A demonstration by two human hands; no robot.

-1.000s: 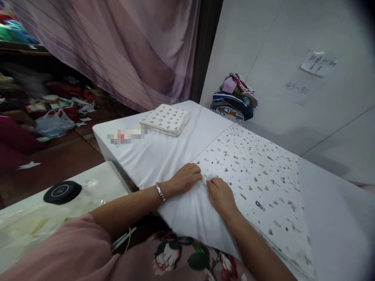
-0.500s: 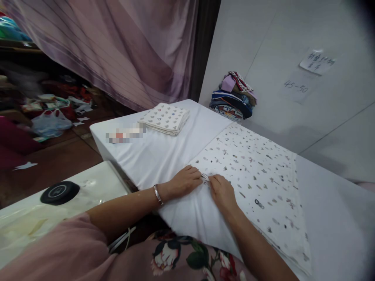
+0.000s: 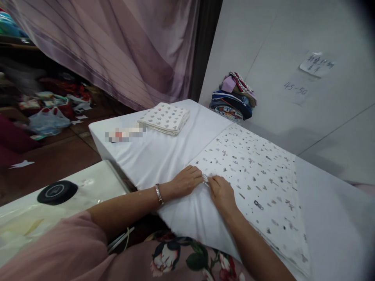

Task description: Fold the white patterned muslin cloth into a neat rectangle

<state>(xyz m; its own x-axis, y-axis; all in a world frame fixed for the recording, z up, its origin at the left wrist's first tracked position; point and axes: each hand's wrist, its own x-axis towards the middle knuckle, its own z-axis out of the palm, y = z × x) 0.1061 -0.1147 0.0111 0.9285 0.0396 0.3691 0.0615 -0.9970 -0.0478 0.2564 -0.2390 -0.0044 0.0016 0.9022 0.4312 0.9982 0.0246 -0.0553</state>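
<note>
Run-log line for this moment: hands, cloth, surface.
left hand: pinching gathered edge of flat white printed cloth | right hand: pinching same edge | also: folded cream patterned cloth on white fabric-covered surface

Dim, soft light (black upper-right corner)

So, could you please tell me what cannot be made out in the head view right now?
In the head view:
- Left hand: fingertips, hidden by the hand itself.
- Printed cloth: part of its near edge, behind the right hand and forearm.
- Item beside the folded cloth: obscured by pixel blocks.
- White side surface: cut off by the left edge.
</note>
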